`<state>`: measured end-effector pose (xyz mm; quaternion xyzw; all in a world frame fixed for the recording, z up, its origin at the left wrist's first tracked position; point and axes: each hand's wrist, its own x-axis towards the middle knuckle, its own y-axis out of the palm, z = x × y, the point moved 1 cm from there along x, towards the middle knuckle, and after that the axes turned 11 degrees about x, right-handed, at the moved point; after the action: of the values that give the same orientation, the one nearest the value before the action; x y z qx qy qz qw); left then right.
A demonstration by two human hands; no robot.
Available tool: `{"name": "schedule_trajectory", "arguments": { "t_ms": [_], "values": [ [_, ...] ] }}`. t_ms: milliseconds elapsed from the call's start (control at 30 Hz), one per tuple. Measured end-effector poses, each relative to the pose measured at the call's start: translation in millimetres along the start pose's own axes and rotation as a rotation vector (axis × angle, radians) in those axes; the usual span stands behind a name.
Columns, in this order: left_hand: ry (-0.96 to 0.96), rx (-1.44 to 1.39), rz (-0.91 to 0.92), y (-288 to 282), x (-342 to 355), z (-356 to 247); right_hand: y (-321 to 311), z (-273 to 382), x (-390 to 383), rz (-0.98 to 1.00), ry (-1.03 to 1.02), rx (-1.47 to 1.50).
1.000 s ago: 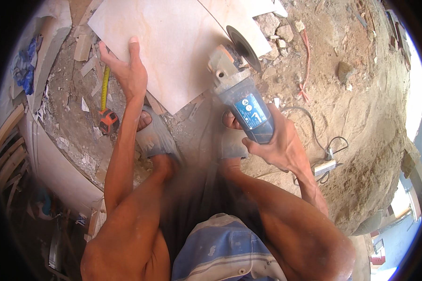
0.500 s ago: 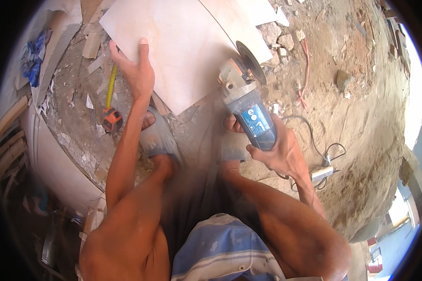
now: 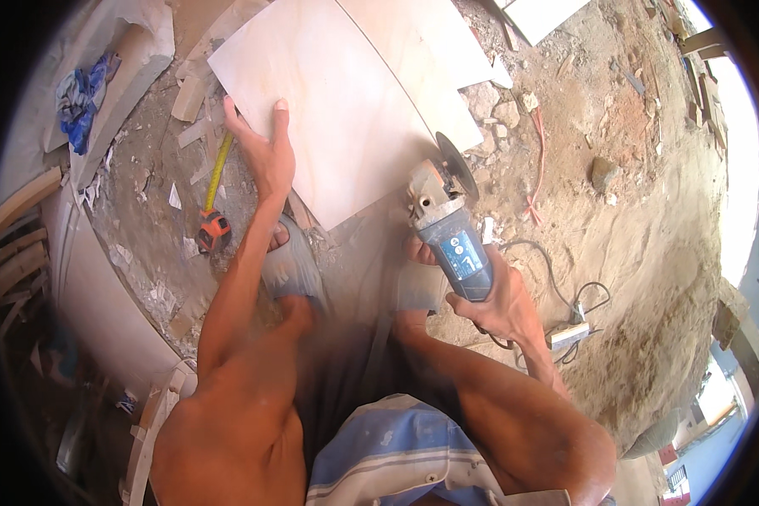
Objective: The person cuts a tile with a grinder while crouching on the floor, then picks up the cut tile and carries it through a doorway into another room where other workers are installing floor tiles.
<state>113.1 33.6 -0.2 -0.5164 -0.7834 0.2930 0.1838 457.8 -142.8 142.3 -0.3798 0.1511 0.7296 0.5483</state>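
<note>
The cream tile (image 3: 320, 101), with a dark straight line across it, lies at the top centre. My left hand (image 3: 266, 156) grips its left edge, finger and thumb toward the top. My right hand (image 3: 502, 299) is wrapped round the blue angle grinder (image 3: 454, 249), whose thin dark disc (image 3: 455, 160) stands tilted at the tile's right edge; whether it touches cannot be told. A tape measure (image 3: 213, 229) with its yellow blade out lies left of my left forearm, partly beside the tile. My sandalled feet are below the tile, between my hands.
More tile pieces (image 3: 544, 13), rubble (image 3: 493, 114) and a pink cord (image 3: 538, 169) lie ahead and right. The black cable (image 3: 548, 261) runs to a power strip (image 3: 569, 336). A blue rag (image 3: 80, 110) and curved wooden pieces (image 3: 21, 261) are at the left.
The view has shifted, so tile, tools and hands sit somewhat lower and further right in the picture. My grip on the tile and on the grinder looks the same.
</note>
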Motion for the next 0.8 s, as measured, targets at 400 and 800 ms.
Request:
{"name": "schedule_trajectory", "arguments": {
  "t_ms": [400,800],
  "values": [
    [0.009,0.026,-0.003,-5.1,-0.9,-4.0,-3.2,26.0,-15.7,-0.002,-0.077,-0.035],
    [-0.079,-0.074,0.098,-6.5,3.3,0.4,40.0,165.4,174.1,-0.055,-0.433,0.072]
  ]
}}
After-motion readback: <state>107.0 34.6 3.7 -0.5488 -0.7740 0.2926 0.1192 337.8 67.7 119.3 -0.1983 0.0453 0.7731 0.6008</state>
